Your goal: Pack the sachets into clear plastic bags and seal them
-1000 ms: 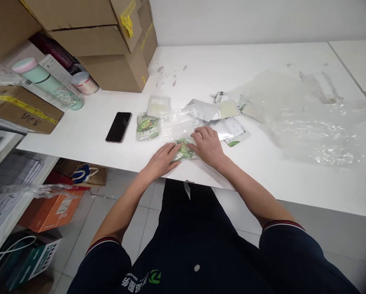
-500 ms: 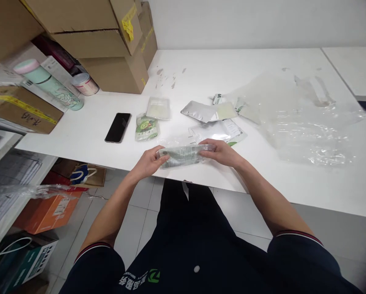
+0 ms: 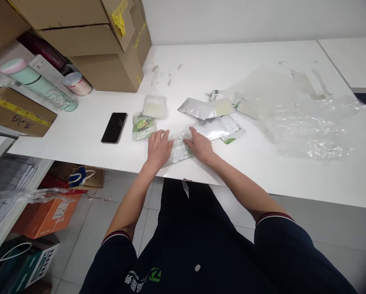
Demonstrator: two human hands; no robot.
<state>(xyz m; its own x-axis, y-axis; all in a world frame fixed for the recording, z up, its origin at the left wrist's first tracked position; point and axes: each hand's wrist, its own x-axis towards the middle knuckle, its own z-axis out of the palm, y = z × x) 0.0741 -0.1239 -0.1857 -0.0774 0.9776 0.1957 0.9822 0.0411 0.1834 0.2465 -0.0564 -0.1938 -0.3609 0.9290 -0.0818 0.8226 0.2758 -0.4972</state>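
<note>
Left hand (image 3: 158,148), right hand (image 3: 201,147): half-open, touching clear plastic-wrapped packet (image 3: 180,149), grip unclear | packet ends: partly covered | packet's 2 o'clock: silver foil pouch (image 3: 211,128)

Shirt (image 3: 207,241) reads "服务" w/ green logo (image 3: 155,275); taped box (image 3: 20,112) chars unclear.

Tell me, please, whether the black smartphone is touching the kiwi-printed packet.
Apart. The head view shows white tabletop between the black smartphone and the kiwi-printed packet.

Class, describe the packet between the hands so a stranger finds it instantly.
Find the near edge of the long white table. There, between the person's left hand and right hand, lies a flat packet in crinkled clear plastic. Unlike its neighbours, it has a hand on either side.
</note>
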